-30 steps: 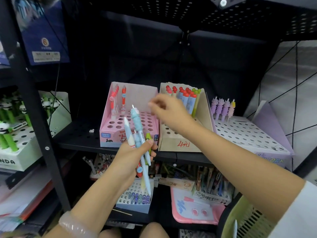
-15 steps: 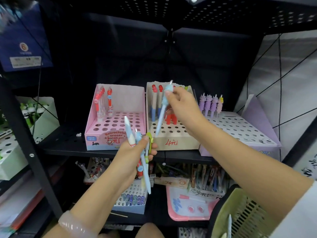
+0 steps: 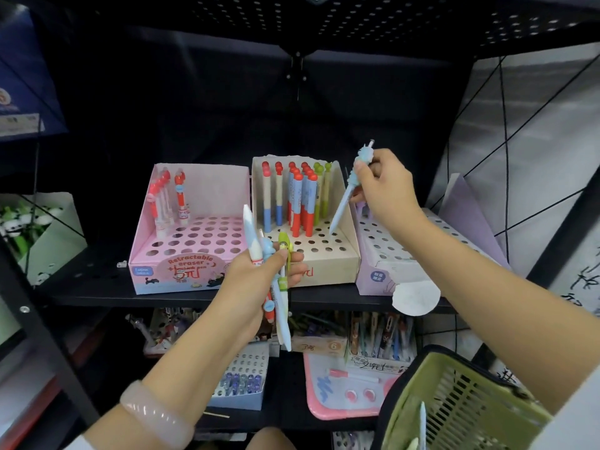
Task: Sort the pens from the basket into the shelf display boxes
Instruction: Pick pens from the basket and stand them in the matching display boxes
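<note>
My right hand (image 3: 386,186) pinches the top of a light blue pen (image 3: 343,206), held tilted with its tip just above the holes at the right side of the beige display box (image 3: 328,261). That box holds several red, blue and green pens. My left hand (image 3: 259,280) grips a bunch of pens (image 3: 279,306) in front of the shelf edge, between the pink display box (image 3: 181,271) and the beige one. The green basket (image 3: 454,407) sits at the lower right with a pale pen inside.
A lilac display box (image 3: 389,254) stands right of the beige one, partly behind my right arm. A green panda pen box (image 3: 48,235) is at far left behind a black shelf post. The lower shelf holds more pen boxes and a pink tray (image 3: 337,401).
My right hand has carried the light blue pen rightward across the beige box, from its middle toward its right side. The view shifted, so the shelf appears further left. The left hand kept its bunch.
</note>
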### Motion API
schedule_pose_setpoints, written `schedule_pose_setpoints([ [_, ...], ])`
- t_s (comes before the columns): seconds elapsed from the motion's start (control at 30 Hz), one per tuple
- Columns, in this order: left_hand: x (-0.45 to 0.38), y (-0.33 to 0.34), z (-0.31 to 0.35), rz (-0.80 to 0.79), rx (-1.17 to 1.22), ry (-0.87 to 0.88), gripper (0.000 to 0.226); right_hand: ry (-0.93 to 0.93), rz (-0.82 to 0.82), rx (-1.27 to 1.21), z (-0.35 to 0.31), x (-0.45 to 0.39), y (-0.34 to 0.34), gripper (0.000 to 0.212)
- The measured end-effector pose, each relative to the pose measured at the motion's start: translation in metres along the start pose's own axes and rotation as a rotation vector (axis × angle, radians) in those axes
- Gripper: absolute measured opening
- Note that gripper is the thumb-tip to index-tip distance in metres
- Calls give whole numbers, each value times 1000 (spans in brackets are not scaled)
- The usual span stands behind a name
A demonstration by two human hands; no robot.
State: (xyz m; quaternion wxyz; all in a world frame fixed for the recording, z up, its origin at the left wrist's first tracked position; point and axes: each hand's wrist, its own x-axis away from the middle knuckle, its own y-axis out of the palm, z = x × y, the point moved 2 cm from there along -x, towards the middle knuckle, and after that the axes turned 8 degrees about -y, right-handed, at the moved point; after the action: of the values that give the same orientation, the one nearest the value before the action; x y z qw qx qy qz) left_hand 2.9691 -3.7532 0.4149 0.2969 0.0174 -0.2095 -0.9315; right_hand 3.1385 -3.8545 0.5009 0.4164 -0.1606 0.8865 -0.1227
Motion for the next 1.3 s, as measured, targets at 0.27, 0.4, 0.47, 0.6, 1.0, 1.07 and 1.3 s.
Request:
schedule_pose_setpoints([
  [0.27,-10,34,-1,-126,-94,11,12,-3,186,240,34,-39,-64,25],
  [0.4,-22,61,-4,-159,-78,1,12,85,108,309,65,-45,-80,27],
  [0.47,-28,73,-6,-172,-69,0,14,115,83,323,78,-45,-83,26],
  [0.6,-35,86,-11,-192,-41,-24,15,123,40,359,98,-43,-87,24],
  [1.0,-42,78,-15,-146,-52,-46,15,24,62,517,118,-47,-77,26],
  [1.07,-42,77,-15,-140,-52,-42,14,5,172,490,118,-51,-86,25],
  [1.3,-43,81,-22,-137,-52,-65,16,80,61,512,136,-48,-94,22],
])
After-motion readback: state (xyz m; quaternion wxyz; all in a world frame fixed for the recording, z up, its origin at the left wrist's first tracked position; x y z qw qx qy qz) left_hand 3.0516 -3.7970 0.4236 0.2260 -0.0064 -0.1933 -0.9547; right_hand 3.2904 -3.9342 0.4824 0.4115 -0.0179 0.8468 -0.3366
